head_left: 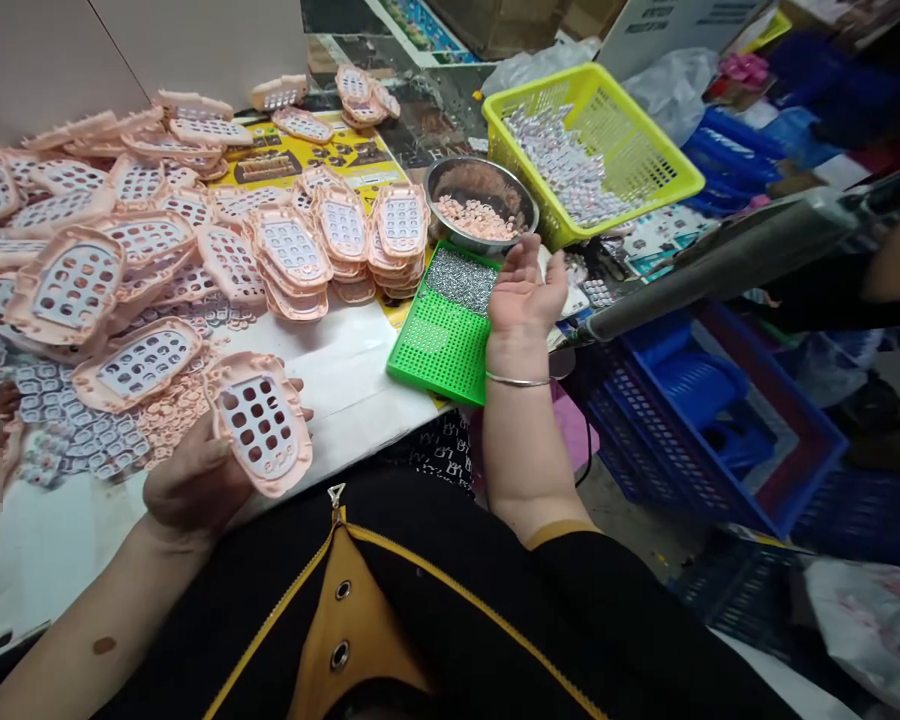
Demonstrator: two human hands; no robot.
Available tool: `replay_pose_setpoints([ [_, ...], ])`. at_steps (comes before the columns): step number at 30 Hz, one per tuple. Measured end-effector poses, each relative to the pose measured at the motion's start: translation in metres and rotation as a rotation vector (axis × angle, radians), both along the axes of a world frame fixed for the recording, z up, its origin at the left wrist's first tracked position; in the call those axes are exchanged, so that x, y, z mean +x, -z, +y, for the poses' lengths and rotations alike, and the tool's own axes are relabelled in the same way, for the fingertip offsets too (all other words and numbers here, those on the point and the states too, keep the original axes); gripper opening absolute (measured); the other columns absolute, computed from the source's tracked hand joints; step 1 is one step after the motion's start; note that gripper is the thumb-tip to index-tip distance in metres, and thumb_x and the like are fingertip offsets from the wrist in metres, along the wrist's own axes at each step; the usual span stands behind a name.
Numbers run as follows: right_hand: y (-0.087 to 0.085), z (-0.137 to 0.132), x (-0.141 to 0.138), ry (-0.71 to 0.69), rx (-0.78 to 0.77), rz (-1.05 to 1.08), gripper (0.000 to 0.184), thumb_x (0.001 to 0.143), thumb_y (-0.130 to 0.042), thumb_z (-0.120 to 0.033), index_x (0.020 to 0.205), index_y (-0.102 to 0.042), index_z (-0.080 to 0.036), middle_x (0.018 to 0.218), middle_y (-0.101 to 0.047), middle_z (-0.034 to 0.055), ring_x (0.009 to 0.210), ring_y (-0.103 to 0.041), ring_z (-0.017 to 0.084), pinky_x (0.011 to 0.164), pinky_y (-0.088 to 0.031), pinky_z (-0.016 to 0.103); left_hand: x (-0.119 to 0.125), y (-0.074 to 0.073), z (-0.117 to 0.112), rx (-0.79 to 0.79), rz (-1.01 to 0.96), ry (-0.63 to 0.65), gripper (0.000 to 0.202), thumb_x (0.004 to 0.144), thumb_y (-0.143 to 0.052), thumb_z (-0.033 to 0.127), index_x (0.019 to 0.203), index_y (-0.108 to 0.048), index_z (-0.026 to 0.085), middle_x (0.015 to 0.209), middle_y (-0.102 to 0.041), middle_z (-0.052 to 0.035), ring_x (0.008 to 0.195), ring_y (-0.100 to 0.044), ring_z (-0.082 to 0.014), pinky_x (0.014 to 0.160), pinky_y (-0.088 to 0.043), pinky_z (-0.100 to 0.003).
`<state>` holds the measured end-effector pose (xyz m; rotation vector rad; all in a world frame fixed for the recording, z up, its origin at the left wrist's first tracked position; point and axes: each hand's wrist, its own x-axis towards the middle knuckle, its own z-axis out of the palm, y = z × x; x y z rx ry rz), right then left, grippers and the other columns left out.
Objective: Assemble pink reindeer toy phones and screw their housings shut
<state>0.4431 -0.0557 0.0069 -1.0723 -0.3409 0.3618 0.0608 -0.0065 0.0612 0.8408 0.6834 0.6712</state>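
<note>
My left hand (195, 470) grips a pink plastic casing (262, 425) with a white panel full of holes, held near the table's front edge. My right hand (526, 290) is palm up with its fingers loosely spread, and I see nothing in it. It is over the right side of a green perforated tray (446, 350), which has a heap of small silvery metal pieces (461, 280) at its far end. Just beyond the fingers is a steel bowl (487, 170) with small pink parts (476, 218) inside.
Stacked pink casings (292, 250) and a larger pile (67, 285) cover the table's left and back. Small square and ring-shaped parts (105, 420) lie loose at left. A yellow basket (596, 150) of small whitish parts stands behind the bowl; a blue crate (720, 430) is at right.
</note>
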Motion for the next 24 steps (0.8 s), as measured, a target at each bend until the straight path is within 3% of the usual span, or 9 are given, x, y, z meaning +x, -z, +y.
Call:
replay_pose_setpoints([
  [2, -0.004, 0.014, -0.012, 0.078, 0.051, 0.095, 0.024, 0.096, -0.046, -0.037, 0.088, -0.063, -0.022, 0.102, -0.072, 0.0034, 0.101, -0.071, 0.011, 0.08, -0.06, 0.024, -0.006, 0.001, 0.001, 0.007, 0.043, -0.024, 0.055, 0.063, -0.083, 0.038, 0.117, -0.075, 0.027, 0.115, -0.077, -0.007, 0.092, -0.075, -0.0262, 0.081, -0.065, -0.036],
  [5, -0.018, 0.017, -0.041, 0.019, -0.018, 0.101, 0.013, 0.09, -0.056, -0.035, 0.093, -0.064, -0.025, 0.094, -0.071, -0.0013, 0.086, -0.071, 0.01, 0.07, -0.058, 0.023, -0.019, 0.007, 0.006, 0.004, 0.103, -0.084, 0.054, 0.064, -0.079, 0.041, 0.116, -0.075, 0.028, 0.12, -0.076, -0.0073, 0.098, -0.074, -0.0307, 0.081, -0.065, -0.041],
  [9, -0.048, 0.001, -0.093, -0.212, -0.124, -0.012, 0.011, 0.089, -0.06, -0.034, 0.097, -0.066, -0.029, 0.077, -0.067, -0.0044, 0.071, -0.066, 0.009, 0.063, -0.053, 0.022, -0.034, 0.019, 0.001, -0.108, 0.049, -0.137, 0.059, 0.065, -0.08, 0.038, 0.121, -0.072, 0.023, 0.119, -0.077, -0.0102, 0.103, -0.074, -0.0358, 0.086, -0.063, -0.05],
  [12, -0.058, 0.001, -0.14, -0.442, -0.069, -0.082, 0.009, 0.083, -0.067, -0.027, 0.091, -0.069, -0.03, 0.063, -0.063, -0.0068, 0.053, -0.056, 0.008, 0.05, -0.045, 0.022, -0.041, 0.032, -0.005, -0.149, -0.043, -0.13, 0.07, 0.057, -0.085, 0.035, 0.122, -0.068, 0.015, 0.106, -0.078, -0.0142, 0.089, -0.076, -0.0344, 0.082, -0.062, -0.048],
  [15, -0.047, 0.012, -0.188, -0.833, -0.243, -0.287, 0.008, 0.083, -0.07, -0.03, 0.09, -0.071, -0.026, 0.066, -0.068, -0.0037, 0.052, -0.058, 0.011, 0.052, -0.047, 0.027, -0.055, 0.045, -0.006, -0.166, -0.086, -0.163, 0.07, 0.055, -0.085, 0.032, 0.121, -0.066, 0.015, 0.098, -0.077, -0.012, 0.09, -0.076, -0.0357, 0.094, -0.056, -0.057],
  [18, -0.026, 0.029, -0.225, -1.089, -0.472, -0.785, 0.012, 0.086, -0.066, -0.031, 0.09, -0.072, -0.021, 0.081, -0.074, 0.0043, 0.066, -0.064, 0.016, 0.062, -0.048, 0.032, -0.075, 0.051, -0.009, -0.167, -0.1, -0.3, 0.066, 0.057, -0.083, 0.03, 0.119, -0.066, 0.016, 0.1, -0.077, -0.0105, 0.092, -0.075, -0.0337, 0.101, -0.052, -0.058],
  [21, -0.009, 0.051, -0.249, -1.029, -0.573, -1.239, 0.017, 0.09, -0.059, -0.025, 0.097, -0.074, -0.019, 0.094, -0.074, 0.0102, 0.08, -0.064, 0.021, 0.07, -0.045, 0.035, -0.096, 0.052, -0.014, -0.168, -0.115, -0.401, 0.073, 0.058, -0.082, 0.033, 0.127, -0.064, 0.017, 0.101, -0.077, -0.0104, 0.092, -0.075, -0.0335, 0.096, -0.054, -0.056],
  [24, -0.005, 0.072, -0.273, -0.957, -0.506, -1.481, 0.023, 0.093, -0.053, -0.019, 0.103, -0.073, -0.018, 0.102, -0.073, 0.0135, 0.091, -0.063, 0.026, 0.076, -0.046, 0.038, -0.112, 0.053, -0.017, -0.173, -0.138, -0.386, 0.082, 0.054, -0.084, 0.036, 0.131, -0.062, 0.017, 0.104, -0.077, -0.0121, 0.093, -0.075, -0.0363, 0.086, -0.059, -0.052],
])
